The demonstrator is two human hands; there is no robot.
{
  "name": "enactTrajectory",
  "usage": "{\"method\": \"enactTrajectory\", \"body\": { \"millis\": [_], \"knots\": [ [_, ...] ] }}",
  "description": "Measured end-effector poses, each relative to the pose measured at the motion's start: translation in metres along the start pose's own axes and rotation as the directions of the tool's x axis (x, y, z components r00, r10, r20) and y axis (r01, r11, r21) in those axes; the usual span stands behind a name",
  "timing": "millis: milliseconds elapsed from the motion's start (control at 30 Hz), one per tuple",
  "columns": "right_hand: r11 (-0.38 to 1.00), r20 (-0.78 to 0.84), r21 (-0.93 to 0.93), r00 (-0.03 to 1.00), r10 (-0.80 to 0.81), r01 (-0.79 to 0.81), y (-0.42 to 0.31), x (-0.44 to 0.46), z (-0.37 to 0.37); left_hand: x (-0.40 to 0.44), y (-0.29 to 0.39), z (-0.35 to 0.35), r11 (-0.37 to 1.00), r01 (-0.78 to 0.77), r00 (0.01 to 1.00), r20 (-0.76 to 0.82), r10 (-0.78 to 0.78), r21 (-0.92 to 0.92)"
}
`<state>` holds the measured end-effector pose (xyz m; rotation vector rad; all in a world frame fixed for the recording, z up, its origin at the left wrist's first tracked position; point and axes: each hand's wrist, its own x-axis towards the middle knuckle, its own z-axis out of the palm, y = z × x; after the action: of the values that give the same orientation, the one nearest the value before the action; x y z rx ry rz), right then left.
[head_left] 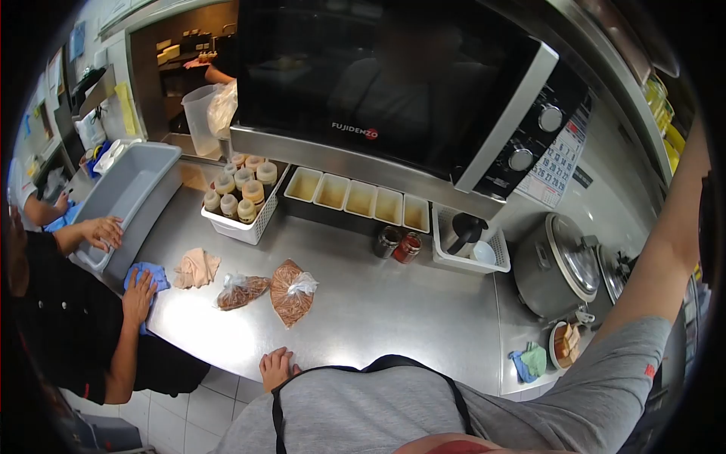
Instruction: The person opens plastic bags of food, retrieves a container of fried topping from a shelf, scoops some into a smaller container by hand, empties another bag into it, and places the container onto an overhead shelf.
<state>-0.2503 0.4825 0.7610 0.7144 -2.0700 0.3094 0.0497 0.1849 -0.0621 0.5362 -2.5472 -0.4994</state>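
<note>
My left hand (278,368) rests on the front edge of the steel counter (393,318), its fingers bent over the top and nothing visible in them. Beyond it lie two tied plastic bags of brown contents, a larger one (292,295) and a smaller one (240,292). My right arm (665,219) reaches up along the right side, and its hand is outside the picture. Under that arm, a bowl of bread pieces (566,344) stands beside green and blue cloths (529,362).
A person in black at the left has one hand on a blue cloth (148,278), near a grey tub (128,197). Behind are a basket of bottles (242,189), white containers (361,198), two jars (407,247), a microwave (378,83) and a rice cooker (556,265).
</note>
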Motion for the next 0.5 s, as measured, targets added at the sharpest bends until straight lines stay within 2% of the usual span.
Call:
{"method": "enactTrajectory", "body": {
  "millis": [33, 67, 100, 133, 200, 300, 367, 400, 433, 467, 500],
  "knots": [
    [1.000, -0.004, -0.006, 1.000, 0.007, -0.007, 0.007, 0.002, 0.000, 0.001, 0.000, 0.000, 1.000, -0.010, 1.000, 0.001, 0.010, 0.000],
    [0.947, -0.069, -0.321, 0.998, -0.016, -0.007, 0.000, -0.002, 0.008, 0.001, 0.001, -0.001, 1.000, -0.013, 1.000, -0.003, 0.013, -0.001],
    [0.796, -0.118, -0.605, 0.991, -0.056, -0.028, -0.004, -0.007, 0.016, 0.001, 0.001, -0.003, 1.000, -0.018, 1.000, -0.003, 0.018, -0.002],
    [0.789, -0.116, -0.613, 0.992, -0.046, -0.035, -0.005, -0.009, 0.022, 0.001, 0.001, -0.004, 1.000, -0.030, 1.000, 0.005, 0.030, -0.005],
    [0.744, -0.251, -0.659, 0.964, -0.082, -0.109, -0.001, -0.009, 0.029, 0.000, 0.001, -0.003, 0.999, -0.026, 1.000, 0.008, 0.026, -0.027],
    [0.769, -0.249, -0.637, 0.958, -0.141, -0.053, 0.003, -0.010, 0.007, -0.002, -0.005, 0.003, 0.999, -0.031, 0.999, 0.038, 0.032, -0.029],
    [0.759, -0.288, -0.645, 0.948, -0.134, -0.088, 0.006, -0.022, -0.009, -0.004, -0.016, 0.009, 0.997, -0.072, 0.995, 0.071, 0.073, -0.014],
    [0.741, -0.342, -0.671, 0.872, -0.350, 0.035, 0.001, -0.037, -0.018, -0.005, -0.018, 0.012, 0.996, -0.090, 0.991, 0.098, 0.090, -0.010],
    [0.695, -0.378, -0.703, 0.747, -0.547, 0.153, -0.003, -0.054, -0.029, -0.006, -0.022, 0.015, 0.994, -0.107, 0.988, 0.107, 0.108, -0.012],
    [0.713, -0.191, -0.645, 0.845, -0.500, 0.275, -0.011, -0.078, -0.056, -0.005, -0.022, 0.018, 0.995, -0.100, 0.989, 0.108, 0.102, -0.024],
    [0.709, -0.186, -0.654, 0.851, -0.490, 0.265, -0.008, -0.093, -0.066, -0.005, -0.024, 0.019, 0.995, -0.092, 0.989, 0.109, 0.095, -0.034]
  ]
}}
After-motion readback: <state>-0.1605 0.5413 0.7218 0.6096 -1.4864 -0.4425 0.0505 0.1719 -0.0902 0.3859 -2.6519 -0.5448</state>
